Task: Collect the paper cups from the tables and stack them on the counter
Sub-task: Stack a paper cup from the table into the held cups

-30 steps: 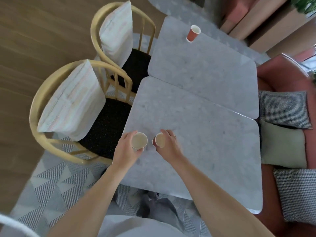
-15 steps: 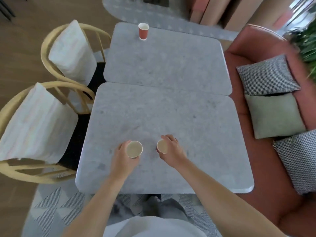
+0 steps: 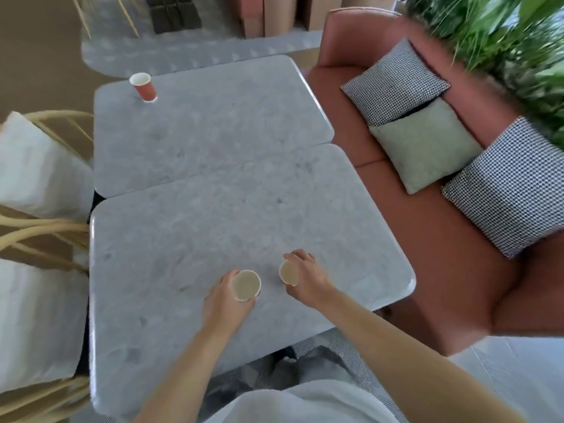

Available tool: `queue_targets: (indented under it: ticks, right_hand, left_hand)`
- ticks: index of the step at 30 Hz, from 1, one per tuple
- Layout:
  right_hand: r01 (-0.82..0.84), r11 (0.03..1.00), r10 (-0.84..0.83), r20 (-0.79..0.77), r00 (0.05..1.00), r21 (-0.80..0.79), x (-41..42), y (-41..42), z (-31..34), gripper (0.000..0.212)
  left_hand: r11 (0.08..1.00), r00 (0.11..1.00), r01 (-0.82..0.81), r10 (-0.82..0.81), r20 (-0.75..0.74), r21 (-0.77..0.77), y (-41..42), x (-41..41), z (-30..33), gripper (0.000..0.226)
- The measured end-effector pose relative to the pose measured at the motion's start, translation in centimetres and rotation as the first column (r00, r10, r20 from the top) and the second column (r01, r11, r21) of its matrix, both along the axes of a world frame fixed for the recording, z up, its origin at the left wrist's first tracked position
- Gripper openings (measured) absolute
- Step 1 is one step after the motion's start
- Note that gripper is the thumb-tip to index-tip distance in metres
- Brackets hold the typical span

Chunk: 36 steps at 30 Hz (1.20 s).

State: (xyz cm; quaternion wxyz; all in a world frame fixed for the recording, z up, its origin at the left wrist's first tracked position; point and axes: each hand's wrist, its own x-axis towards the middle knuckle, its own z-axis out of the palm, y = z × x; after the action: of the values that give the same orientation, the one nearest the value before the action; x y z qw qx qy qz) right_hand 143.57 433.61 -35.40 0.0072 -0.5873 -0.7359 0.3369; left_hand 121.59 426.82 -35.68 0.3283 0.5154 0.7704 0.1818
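- Over the near marble table [image 3: 183,245], both hands each hold a paper cup, open mouth facing up toward the camera.
- The left hand [image 3: 224,303] has its fingers curled round the left cup [image 3: 246,285], thumb on the near side; the cup's pale inside shows and a sliver of red wall at its right edge.
- The right hand [image 3: 308,277] has fingers and thumb clamped round the right cup [image 3: 288,272], which tilts a little toward the left hand.
- The two held cups are near each other but apart, with bare tabletop between them. Whether either still touches the table, I cannot tell.
- A third cup [image 3: 143,86], red outside and white inside, stands upright near the far left corner of the far table [image 3: 213,123], well apart from the hands.
- The two tables stand edge to edge.
- At right runs a pink sofa [image 3: 442,239] with two checked cushions [image 3: 393,77] and a pale green cushion [image 3: 424,145] between them.
- At left, wooden chairs [image 3: 39,230] carry white cushions [image 3: 33,166].
- Green leaves [image 3: 512,41] fill the upper right, blurred.
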Motion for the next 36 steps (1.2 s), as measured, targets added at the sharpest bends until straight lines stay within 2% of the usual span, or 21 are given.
queue_targets:
  ticks: [5,11,14,18,21,25,31,36]
  right_hand:
    - [0.02,0.999,-0.021,-0.038,0.999,-0.036,1.1,-0.8,-0.9,0.079]
    - [0.065,0.995,-0.07,-0.075,0.995,-0.069,1.4,-1.2,-1.4,0.088]
    - [0.108,0.99,-0.117,-0.101,0.988,-0.085,2.1,-1.6,-1.8,0.097]
    - [0.22,0.967,-0.238,-0.148,0.96,-0.129,2.9,-2.2,-2.5,0.104]
    - [0.263,0.95,-0.291,-0.164,0.943,-0.169,3.2,-2.6,-2.8,0.103]
    - [0.33,0.914,-0.377,-0.191,0.906,-0.237,3.9,-3.5,-3.2,0.097]
    - [0.328,0.912,-0.38,-0.203,0.903,-0.247,4.4,-3.8,-3.8,0.093]
    - [0.312,0.912,-0.372,-0.215,0.903,-0.268,4.6,-3.6,-4.0,0.096]
  left_hand:
    - [0.998,0.998,0.057,-0.057,-0.021,-0.014,-0.6,1.0,-0.1,0.054]
    - [0.998,0.998,0.067,-0.068,-0.016,-0.021,-1.1,1.2,0.2,0.058]
    - [0.998,0.999,0.049,-0.049,0.01,0.031,-1.0,1.4,1.3,0.06]
    - [0.987,0.998,0.048,-0.052,0.024,0.155,0.0,2.1,3.6,0.052]
    - [0.967,0.997,0.064,-0.07,0.016,0.246,1.1,2.8,5.5,0.05]
    - [0.953,0.99,0.102,-0.127,0.07,0.284,2.1,3.9,7.0,0.051]
    - [0.976,0.979,0.105,-0.134,0.151,0.189,3.3,6.1,6.0,0.057]
    - [0.985,0.98,0.12,-0.137,0.145,0.122,3.5,7.2,4.5,0.056]
